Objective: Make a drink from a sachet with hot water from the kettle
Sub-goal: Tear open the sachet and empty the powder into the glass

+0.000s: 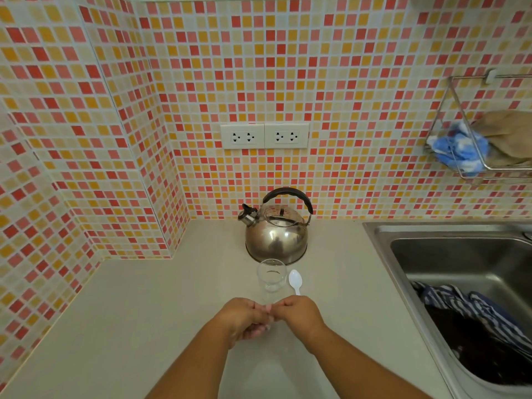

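Note:
A steel whistling kettle (276, 240) with a black handle stands on the pale counter (161, 306) near the tiled wall. Just in front of it is an empty clear glass (271, 279), upright. A white plastic spoon (295, 280) lies to the glass's right. My left hand (243, 319) and my right hand (296, 312) meet just in front of the glass. Both pinch a small pale sachet (269, 311), which the fingers mostly hide.
A steel sink (460, 254) is set into the counter on the right, with a striped cloth (466, 306) and a dark mass in it. Two double sockets (264, 136) sit on the wall above the kettle. A wire rack (472, 156) with cloths hangs at the upper right.

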